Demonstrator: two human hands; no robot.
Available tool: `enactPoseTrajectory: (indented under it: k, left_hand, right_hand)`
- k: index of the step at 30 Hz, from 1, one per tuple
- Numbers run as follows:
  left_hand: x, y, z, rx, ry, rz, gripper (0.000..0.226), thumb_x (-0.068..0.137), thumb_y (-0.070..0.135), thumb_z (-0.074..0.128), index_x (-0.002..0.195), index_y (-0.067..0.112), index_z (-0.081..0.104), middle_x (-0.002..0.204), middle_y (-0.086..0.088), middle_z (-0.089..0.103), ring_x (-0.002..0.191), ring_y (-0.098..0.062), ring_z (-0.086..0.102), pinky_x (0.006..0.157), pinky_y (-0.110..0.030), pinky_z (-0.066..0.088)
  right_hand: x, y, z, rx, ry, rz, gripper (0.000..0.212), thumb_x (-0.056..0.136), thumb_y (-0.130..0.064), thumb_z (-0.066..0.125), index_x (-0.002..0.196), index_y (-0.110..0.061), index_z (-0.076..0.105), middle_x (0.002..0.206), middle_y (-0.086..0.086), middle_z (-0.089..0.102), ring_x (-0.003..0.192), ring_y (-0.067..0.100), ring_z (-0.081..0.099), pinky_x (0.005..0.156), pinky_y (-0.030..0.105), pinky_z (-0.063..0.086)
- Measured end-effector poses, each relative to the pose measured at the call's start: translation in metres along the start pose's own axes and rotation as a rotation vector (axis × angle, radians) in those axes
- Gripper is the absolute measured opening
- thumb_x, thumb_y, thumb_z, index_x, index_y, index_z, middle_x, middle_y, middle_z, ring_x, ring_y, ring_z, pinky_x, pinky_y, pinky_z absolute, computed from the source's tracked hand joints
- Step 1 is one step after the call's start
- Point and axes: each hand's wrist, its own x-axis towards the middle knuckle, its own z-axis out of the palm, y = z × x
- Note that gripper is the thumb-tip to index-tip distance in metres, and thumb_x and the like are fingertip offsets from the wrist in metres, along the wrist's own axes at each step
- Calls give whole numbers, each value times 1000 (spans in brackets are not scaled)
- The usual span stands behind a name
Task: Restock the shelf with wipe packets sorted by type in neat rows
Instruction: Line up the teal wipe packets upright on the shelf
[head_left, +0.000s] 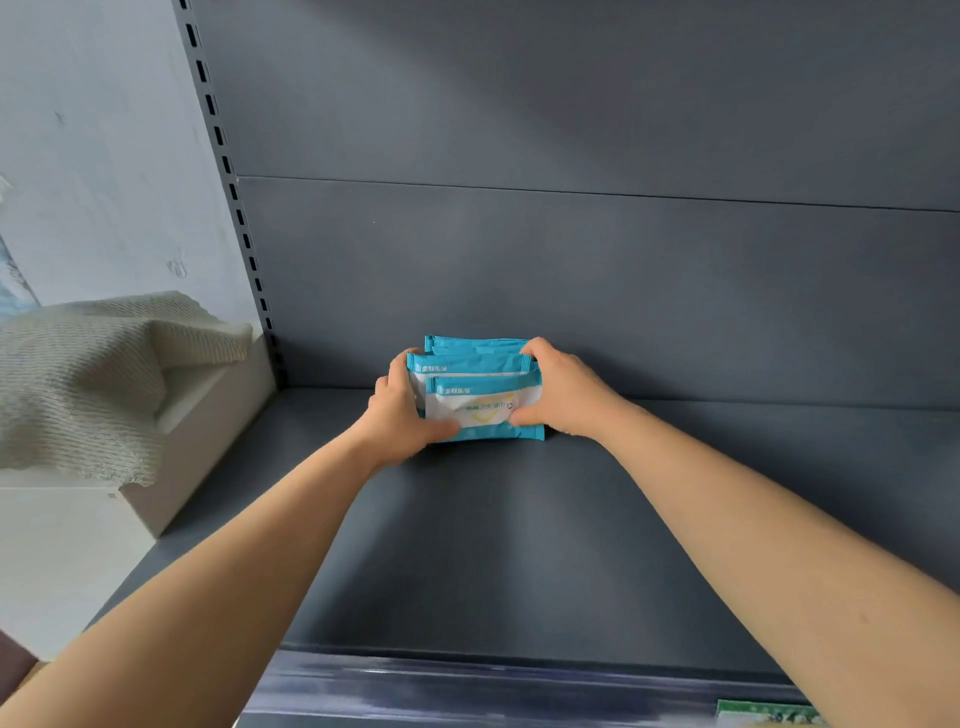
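Three blue-and-white wipe packets (475, 397) stand in a short row on the dark grey shelf (519, 545), near its back panel. My left hand (402, 410) grips the row's left ends, thumb on the front packet. My right hand (563, 397) grips the right ends, with fingers curled over the top of the packets. Both arms reach in from the front edge.
A grey back panel (571, 291) closes the shelf behind the packets. A slotted upright (244, 228) runs along the left. Beyond it a white box (208, 415) carries a beige knitted cloth (88, 384). A green packet corner (763, 714) shows below the shelf's front lip.
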Motion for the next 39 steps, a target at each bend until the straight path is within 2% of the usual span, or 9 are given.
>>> enactPoseTrajectory:
  k: [1,3,7,12,15,23,29,33,39]
  left_hand:
    - [2,-1,-2,-97,-9,-16,117,48,52,90,138,45,16,133,1,47,119,-18,52,101,-41,46]
    - [4,-1,-5,-195,-1,-34,107,63,43,87,143,39,17,129,5,52,108,-17,62,91,-38,53]
    - [-1,2,-6,-63,73,9,68,71,30,84,128,20,48,113,8,65,95,-11,66,84,-32,55]
    - [-8,8,-8,119,-98,54,85,74,28,82,142,18,33,110,15,51,97,-7,54,78,-17,44]
    - [-5,12,-9,159,-100,78,87,73,28,82,144,17,33,116,12,54,99,-8,57,80,-20,48]
    - [-17,12,-6,140,-23,101,83,82,24,75,145,21,21,118,11,51,98,-12,55,79,-26,48]
    - [-25,12,-3,262,3,88,69,84,27,71,136,15,27,121,5,49,92,-11,53,61,-18,45]
    - [-32,18,-1,428,102,101,82,84,35,67,146,15,18,138,-7,40,120,-27,45,94,-38,44]
    - [-48,53,19,814,221,406,53,94,41,49,140,17,41,141,-2,45,126,-27,42,103,-37,34]
  right_hand:
    - [0,0,-2,33,-14,10,69,64,-35,83,119,-23,44,113,-8,55,94,15,55,68,28,47]
    - [0,1,-5,85,-17,38,66,62,-41,85,112,-24,45,110,-8,57,92,13,58,67,28,50]
    - [-4,-1,-6,128,-37,159,68,60,-40,87,108,-19,43,95,-2,61,74,19,67,59,35,59]
    - [-13,-1,-6,145,-195,109,43,67,-26,85,99,-27,57,94,-6,68,73,8,66,51,25,55]
    - [-15,-5,-7,176,-111,89,40,69,-24,85,85,-30,49,87,-17,60,74,-1,58,52,16,43]
    - [-16,0,-5,93,-34,115,48,69,-31,82,103,-23,49,97,-15,58,86,5,58,68,28,50]
    - [-35,3,-4,-4,-1,170,61,70,-36,78,119,-21,47,100,-7,59,90,14,59,80,39,53]
    - [-47,2,-6,-64,28,190,56,80,-38,69,124,-13,47,114,2,59,99,22,60,87,44,52]
    - [-80,7,-23,-278,95,145,44,97,-36,47,136,-16,47,137,1,51,122,23,49,97,38,45]
